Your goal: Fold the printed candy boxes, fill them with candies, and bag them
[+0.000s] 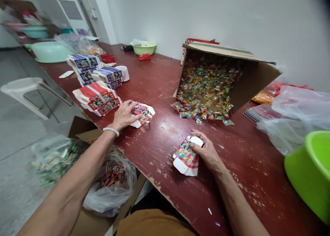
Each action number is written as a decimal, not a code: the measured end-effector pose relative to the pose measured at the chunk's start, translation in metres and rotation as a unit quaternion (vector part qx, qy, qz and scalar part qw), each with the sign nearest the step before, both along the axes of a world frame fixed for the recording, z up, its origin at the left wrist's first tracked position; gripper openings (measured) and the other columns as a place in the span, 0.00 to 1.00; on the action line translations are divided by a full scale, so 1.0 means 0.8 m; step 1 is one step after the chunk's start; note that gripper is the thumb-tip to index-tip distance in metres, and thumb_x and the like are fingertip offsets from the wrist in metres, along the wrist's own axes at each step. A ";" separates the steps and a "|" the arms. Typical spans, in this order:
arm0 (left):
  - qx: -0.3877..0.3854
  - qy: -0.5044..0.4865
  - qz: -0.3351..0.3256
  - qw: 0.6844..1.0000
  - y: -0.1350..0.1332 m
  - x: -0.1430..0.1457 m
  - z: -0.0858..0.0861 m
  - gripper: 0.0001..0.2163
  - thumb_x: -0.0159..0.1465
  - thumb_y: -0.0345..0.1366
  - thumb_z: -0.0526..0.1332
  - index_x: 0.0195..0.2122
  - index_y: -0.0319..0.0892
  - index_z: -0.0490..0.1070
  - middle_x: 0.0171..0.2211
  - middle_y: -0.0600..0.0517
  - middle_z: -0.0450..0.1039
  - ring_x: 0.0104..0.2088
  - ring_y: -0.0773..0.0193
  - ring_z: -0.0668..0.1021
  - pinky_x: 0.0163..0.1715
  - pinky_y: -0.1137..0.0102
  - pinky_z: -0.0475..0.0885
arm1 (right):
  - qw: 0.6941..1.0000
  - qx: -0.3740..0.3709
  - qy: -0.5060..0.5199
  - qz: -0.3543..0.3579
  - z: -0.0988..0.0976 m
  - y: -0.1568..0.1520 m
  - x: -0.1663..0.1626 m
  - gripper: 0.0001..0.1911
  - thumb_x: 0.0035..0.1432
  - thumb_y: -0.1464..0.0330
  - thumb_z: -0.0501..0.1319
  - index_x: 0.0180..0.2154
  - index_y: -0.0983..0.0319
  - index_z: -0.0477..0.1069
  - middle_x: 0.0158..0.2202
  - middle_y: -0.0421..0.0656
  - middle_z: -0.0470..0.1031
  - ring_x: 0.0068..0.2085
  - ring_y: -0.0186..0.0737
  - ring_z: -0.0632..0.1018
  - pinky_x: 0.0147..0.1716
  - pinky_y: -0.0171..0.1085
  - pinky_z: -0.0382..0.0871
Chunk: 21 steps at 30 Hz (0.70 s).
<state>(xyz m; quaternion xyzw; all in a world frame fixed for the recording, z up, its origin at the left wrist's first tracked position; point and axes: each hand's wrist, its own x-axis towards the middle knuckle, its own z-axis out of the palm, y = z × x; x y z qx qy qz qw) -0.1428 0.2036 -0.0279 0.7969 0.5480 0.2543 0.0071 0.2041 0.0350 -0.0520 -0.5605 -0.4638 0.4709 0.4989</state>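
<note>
My right hand [207, 151] grips a small printed red-and-white paper box [187, 157] resting on the worn red table [165, 139] close to me. My left hand [123, 115] reaches out to the left and lies with spread fingers on a small pile of flat printed box blanks [143, 115]. Just beyond that hand sits a stack of red-and-white folded boxes [96, 97], and farther back blue-and-white ones [85, 62]. A cardboard carton [227, 74] lies tipped on its side at the centre right, spilling many small colourful wrapped candies [203, 105] onto the table.
A bright green basin [310, 174] stands at the right edge beside clear plastic bags [296, 115]. A green bowl [143, 47] and pale green basins [48, 52] sit farther back. Below the table's left edge are bags of candy [113, 175] in a carton, and a white stool [24, 88].
</note>
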 end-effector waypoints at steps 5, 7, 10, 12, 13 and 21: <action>-0.013 0.061 0.037 0.997 -0.010 0.000 0.008 0.37 0.60 0.55 0.60 0.67 0.43 0.59 0.65 0.37 0.58 0.64 0.40 0.64 0.60 0.48 0.61 | 1.000 -0.001 0.003 -0.001 0.000 0.001 -0.003 0.27 0.42 0.57 0.72 0.45 0.58 0.73 0.65 0.52 0.65 0.59 0.56 0.73 0.53 0.47 0.69; -0.004 0.072 0.060 0.996 -0.025 0.005 0.014 0.36 0.61 0.55 0.59 0.67 0.44 0.58 0.66 0.37 0.57 0.64 0.39 0.63 0.60 0.46 0.60 | 1.000 -0.008 0.009 0.002 0.000 0.001 -0.004 0.27 0.43 0.57 0.72 0.45 0.58 0.72 0.65 0.51 0.65 0.57 0.55 0.75 0.50 0.46 0.71; 0.068 0.047 0.077 0.994 -0.063 0.027 0.021 0.32 0.61 0.48 0.60 0.65 0.44 0.61 0.67 0.38 0.57 0.66 0.39 0.60 0.63 0.46 0.56 | 1.000 -0.008 0.004 -0.001 0.001 0.000 -0.006 0.26 0.44 0.58 0.72 0.45 0.58 0.72 0.64 0.50 0.67 0.54 0.53 0.76 0.47 0.45 0.73; 0.110 0.006 0.044 0.993 -0.097 0.052 0.019 0.29 0.61 0.43 0.60 0.63 0.42 0.63 0.66 0.38 0.59 0.66 0.41 0.60 0.64 0.48 0.55 | 1.000 -0.004 0.005 -0.007 0.002 0.000 -0.006 0.25 0.44 0.58 0.72 0.44 0.57 0.72 0.61 0.49 0.70 0.51 0.52 0.78 0.44 0.43 0.74; 0.113 -0.018 0.015 0.993 -0.115 0.068 0.017 0.27 0.62 0.41 0.60 0.62 0.42 0.65 0.65 0.38 0.60 0.66 0.42 0.61 0.64 0.49 0.55 | 1.000 -0.002 0.007 -0.013 0.002 0.000 -0.006 0.25 0.43 0.59 0.72 0.44 0.57 0.72 0.60 0.49 0.71 0.49 0.51 0.78 0.43 0.43 0.74; -0.267 -0.131 -0.146 0.943 -0.213 0.183 0.004 0.35 0.58 0.51 0.64 0.63 0.41 0.60 0.55 0.40 0.73 0.53 0.47 0.78 0.51 0.57 0.74 | 0.994 0.042 0.097 -0.032 -0.006 0.001 -0.033 0.27 0.40 0.63 0.72 0.45 0.57 0.70 0.43 0.42 0.77 0.36 0.41 0.77 0.36 0.38 0.72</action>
